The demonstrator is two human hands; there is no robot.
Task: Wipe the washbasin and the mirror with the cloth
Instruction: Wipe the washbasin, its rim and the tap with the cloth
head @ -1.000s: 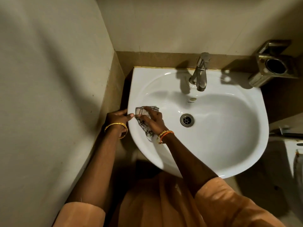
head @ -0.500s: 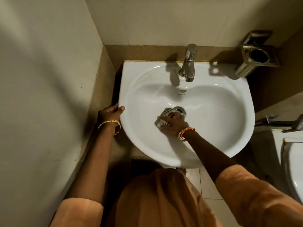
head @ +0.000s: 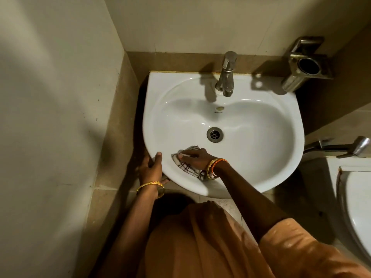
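The white washbasin (head: 261,137) is fixed to the back wall in a narrow corner. My right hand (head: 197,157) lies flat on a checked cloth (head: 187,167) and presses it against the near left inner wall of the bowl, below the drain (head: 214,134). Part of the cloth trails out under my wrist. My left hand (head: 151,168) grips the basin's left rim, thumb on top and fingers underneath. No mirror is in view.
A steel tap (head: 225,77) stands at the back of the basin. A metal holder (head: 307,65) is mounted on the wall at the right. A white toilet (head: 357,207) and a spray handle (head: 341,147) sit close on the right. The left wall (head: 60,117) is near.
My right hand slid the cloth from the left wall of the bowl to the drain, then back to the near left wall. My left hand shifted nearer along the rim.
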